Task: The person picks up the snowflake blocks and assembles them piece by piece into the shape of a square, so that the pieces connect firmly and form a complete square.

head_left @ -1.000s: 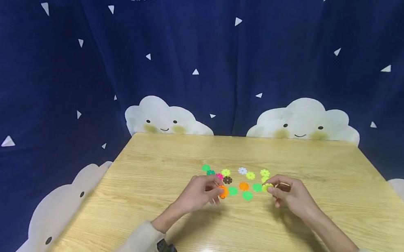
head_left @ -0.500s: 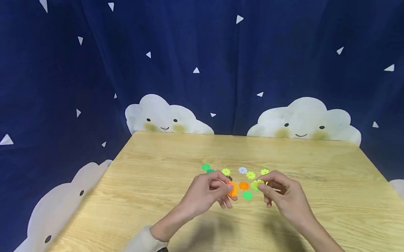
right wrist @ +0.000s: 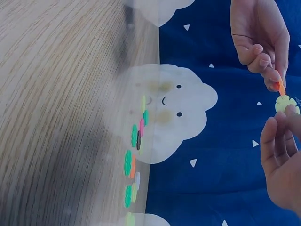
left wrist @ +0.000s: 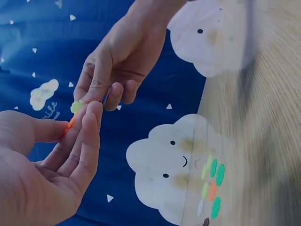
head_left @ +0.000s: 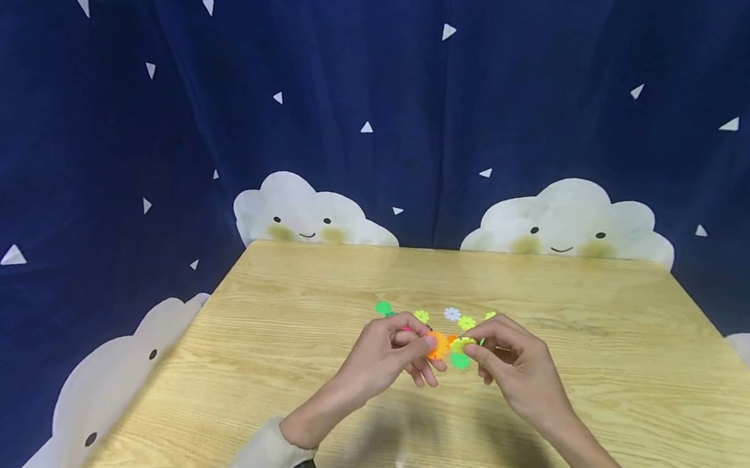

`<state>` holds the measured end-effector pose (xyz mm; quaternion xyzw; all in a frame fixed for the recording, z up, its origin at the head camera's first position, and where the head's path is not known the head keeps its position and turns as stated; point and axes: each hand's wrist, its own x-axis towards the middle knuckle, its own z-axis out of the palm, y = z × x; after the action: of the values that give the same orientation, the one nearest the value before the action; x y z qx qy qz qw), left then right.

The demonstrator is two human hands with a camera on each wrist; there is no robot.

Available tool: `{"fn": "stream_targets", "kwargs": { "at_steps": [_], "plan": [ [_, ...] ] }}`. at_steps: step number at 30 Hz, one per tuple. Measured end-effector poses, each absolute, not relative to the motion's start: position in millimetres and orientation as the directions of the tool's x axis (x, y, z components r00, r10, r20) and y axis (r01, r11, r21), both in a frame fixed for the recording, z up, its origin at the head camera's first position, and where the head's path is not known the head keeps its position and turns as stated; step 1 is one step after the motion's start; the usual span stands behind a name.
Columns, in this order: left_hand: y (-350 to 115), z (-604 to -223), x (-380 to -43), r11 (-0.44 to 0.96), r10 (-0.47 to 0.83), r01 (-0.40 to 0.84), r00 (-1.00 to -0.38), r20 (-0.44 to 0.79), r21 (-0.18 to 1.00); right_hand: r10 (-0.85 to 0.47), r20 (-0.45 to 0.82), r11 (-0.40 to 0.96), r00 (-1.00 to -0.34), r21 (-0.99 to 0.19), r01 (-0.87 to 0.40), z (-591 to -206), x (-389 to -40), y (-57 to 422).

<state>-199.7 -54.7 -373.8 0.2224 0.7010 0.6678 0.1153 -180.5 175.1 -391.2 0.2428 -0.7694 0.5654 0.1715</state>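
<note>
My left hand [head_left: 376, 358] pinches an orange notched plastic disc [head_left: 436, 346] between thumb and fingers, above the table. Facing it, my right hand [head_left: 527, 368] pinches a yellow-green notched disc [head_left: 463, 345]. The two discs are edge to edge. In the right wrist view the orange disc [right wrist: 281, 88] stands edge-on at the rim of the yellow-green disc [right wrist: 285, 103]; whether their notches interlock I cannot tell. Fingertips partly cover both, and in the left wrist view only slivers of the orange disc [left wrist: 70, 123] and yellow-green disc [left wrist: 75, 107] show.
Several loose discs lie on the wooden table [head_left: 314, 289] behind and below the hands, among them a white one [head_left: 452, 314], a green one [head_left: 460, 360] and a yellow one [head_left: 421, 316]. A blue cloud-printed curtain [head_left: 337, 70] hangs along the table's far and left edges.
Both hands have lifted and come together, the left moving right with the orange disc, the right moving left with the yellow-green one. The gap between the discs has closed.
</note>
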Motion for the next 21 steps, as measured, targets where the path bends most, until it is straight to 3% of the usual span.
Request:
{"fn": "stream_targets", "kwargs": {
  "at_steps": [21],
  "plan": [
    [-46.3,-378.3,-196.6,-0.066,0.45,0.131,-0.881,0.147,0.989,-0.089,0.635,0.238,-0.768,-0.735,-0.635,-395.7,-177.6,167.0]
  ]
}}
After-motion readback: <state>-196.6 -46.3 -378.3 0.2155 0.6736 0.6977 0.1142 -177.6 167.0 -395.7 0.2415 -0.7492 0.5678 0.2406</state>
